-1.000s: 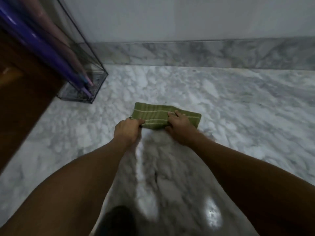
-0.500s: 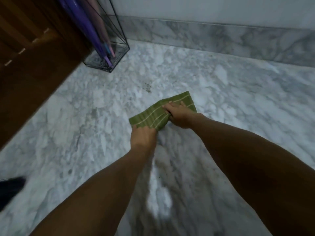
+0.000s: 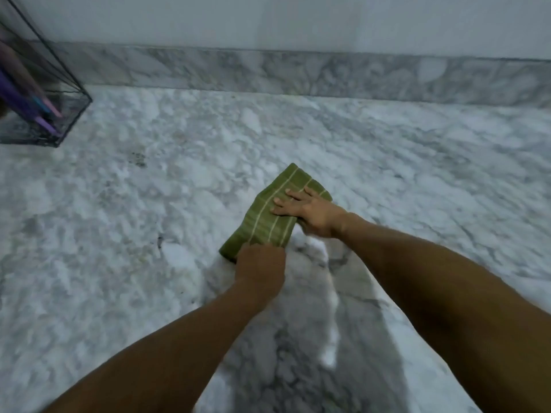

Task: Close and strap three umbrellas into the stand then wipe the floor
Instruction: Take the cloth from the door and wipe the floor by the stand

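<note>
**Both hands on the green cloth, down on the marble floor**

From the head camera, looking down: a folded green cloth with pale stripes lies flat on the grey-white marble floor, set at a slant, near the middle of the view. The right hand rests on the far end of it, fingers straight and spread, palm pressing down. The left hand is at the near corner, fingers curled over the cloth's edge and gripping it; the fingertips themselves are hidden under the hand. Both bare forearms reach in from below.

Off at the far left stands a clear-sided umbrella stand with dark edges, on the floor and well apart from the cloth. Closed umbrellas lean inside it, purple and pink, tips down at its base. A small dark speckled patch shows on the floor between stand and cloth. A marble skirting runs along the wall behind.
</note>
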